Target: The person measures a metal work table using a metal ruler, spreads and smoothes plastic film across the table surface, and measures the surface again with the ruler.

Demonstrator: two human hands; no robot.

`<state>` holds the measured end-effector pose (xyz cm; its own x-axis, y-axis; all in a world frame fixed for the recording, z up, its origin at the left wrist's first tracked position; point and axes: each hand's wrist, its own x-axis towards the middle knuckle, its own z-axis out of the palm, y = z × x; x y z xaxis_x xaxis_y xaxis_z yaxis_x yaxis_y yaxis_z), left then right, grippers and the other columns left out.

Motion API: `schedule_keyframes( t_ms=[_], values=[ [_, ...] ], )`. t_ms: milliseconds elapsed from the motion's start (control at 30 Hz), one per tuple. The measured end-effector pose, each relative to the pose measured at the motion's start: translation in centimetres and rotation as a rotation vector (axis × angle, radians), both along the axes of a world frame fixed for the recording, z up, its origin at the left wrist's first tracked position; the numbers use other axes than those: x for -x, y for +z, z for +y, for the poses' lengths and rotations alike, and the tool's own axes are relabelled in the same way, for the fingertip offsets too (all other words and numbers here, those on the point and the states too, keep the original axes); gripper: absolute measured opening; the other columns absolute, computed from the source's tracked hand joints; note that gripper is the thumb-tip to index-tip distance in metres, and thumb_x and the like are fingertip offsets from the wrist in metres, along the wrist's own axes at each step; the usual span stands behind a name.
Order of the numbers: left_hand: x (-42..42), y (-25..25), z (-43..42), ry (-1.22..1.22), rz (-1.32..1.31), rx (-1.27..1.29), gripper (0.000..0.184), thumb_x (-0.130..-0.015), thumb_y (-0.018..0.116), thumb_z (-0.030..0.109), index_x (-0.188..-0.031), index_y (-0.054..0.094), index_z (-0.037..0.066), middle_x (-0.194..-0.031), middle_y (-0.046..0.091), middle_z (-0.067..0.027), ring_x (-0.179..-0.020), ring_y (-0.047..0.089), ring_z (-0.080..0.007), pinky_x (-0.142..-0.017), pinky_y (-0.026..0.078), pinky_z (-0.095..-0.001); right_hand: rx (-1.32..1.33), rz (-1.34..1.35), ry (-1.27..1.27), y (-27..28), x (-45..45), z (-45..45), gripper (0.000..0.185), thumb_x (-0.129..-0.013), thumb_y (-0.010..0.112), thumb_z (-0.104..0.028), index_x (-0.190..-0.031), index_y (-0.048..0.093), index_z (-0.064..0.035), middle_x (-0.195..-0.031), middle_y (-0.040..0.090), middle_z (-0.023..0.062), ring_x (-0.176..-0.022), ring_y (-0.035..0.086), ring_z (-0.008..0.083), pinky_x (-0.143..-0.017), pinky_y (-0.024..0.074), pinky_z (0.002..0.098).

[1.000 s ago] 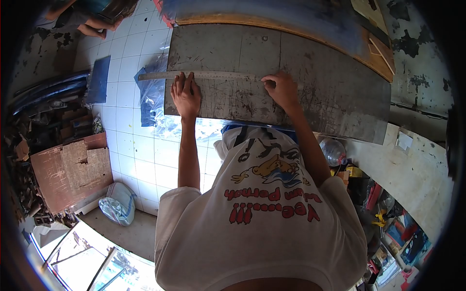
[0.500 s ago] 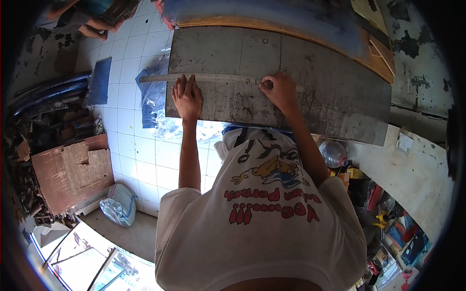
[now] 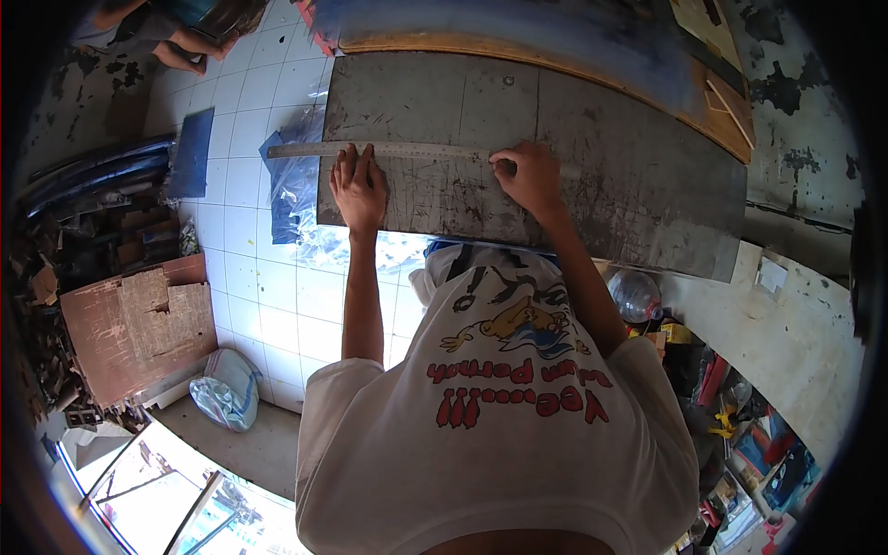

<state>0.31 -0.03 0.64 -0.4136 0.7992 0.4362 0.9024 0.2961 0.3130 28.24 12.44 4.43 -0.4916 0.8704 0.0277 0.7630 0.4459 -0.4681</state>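
Note:
A long metal ruler lies across the scratched dark grey sheet, its left end reaching past the sheet's edge. My left hand rests on the ruler left of its middle, fingers stretched out and slightly apart, the tips pressing on it. At the ruler's right end is my right hand, thumb and forefinger curled together in a pinch. Whatever sits in that pinch, if anything, is too small and hidden to tell.
Beyond the sheet is a wood-edged board with a bluish surface. Clear plastic film lies on the tiled floor at left. A large bottle stands near my right side. Another person's legs show at the upper left.
My right hand has shifted slightly left, up to the ruler's right end. My left hand stays in place on the ruler.

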Motion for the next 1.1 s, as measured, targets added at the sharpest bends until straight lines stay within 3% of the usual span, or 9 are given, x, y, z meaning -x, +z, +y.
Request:
schedule_keyframes(
  t_ms=[333,733,933,1100],
  values=[
    [0.1,0.1,-0.1,-0.006,0.008,0.014,0.032,-0.093,0.056,0.015,-0.123,0.067,0.014,-0.133,0.059,-0.017,-0.126,0.052,-0.0359,-0.108,0.036,-0.0489,-0.023,-0.059,-0.004,0.3,1.0,0.3,0.013,-0.077,0.077,-0.032,-0.083,0.073,-0.022,-0.082,0.062,0.0015,-0.087,0.06,0.0255,-0.074,0.0446,0.0498],
    [0.0,0.1,0.0,0.011,-0.011,0.018,0.03,-0.093,0.055,0.018,-0.12,0.069,0.013,-0.131,0.06,-0.016,-0.126,0.052,-0.0354,-0.11,0.034,-0.0501,-0.011,-0.036,0.06,-0.1,1.3,0.2,0.007,-0.083,0.072,-0.028,-0.09,0.074,-0.0272,-0.084,0.063,0.0016,-0.089,0.061,0.0241,-0.075,0.045,0.052],
    [-0.1,0.4,0.0,0.006,-0.029,0.004,0.03,-0.093,0.055,0.016,-0.119,0.069,0.013,-0.13,0.06,-0.0165,-0.126,0.052,-0.0355,-0.11,0.034,-0.0499,0.025,-0.1,0.063,0.7,1.9,0.4,0.01,-0.082,0.073,-0.034,-0.086,0.075,-0.0246,-0.084,0.063,0.003,-0.087,0.061,0.0239,-0.075,0.0442,0.0509],
    [-0.1,0.3,0.1,0.007,-0.027,0.008,0.031,-0.092,0.055,0.016,-0.12,0.068,0.013,-0.131,0.06,-0.0169,-0.126,0.052,-0.0357,-0.109,0.034,-0.0504,-0.087,-0.098,0.071,0.3,2.6,0.5,0.013,-0.079,0.076,-0.033,-0.083,0.074,-0.0211,-0.077,0.061,-0.0003,-0.079,0.06,0.0224,-0.067,0.045,0.0447]
  ],
)
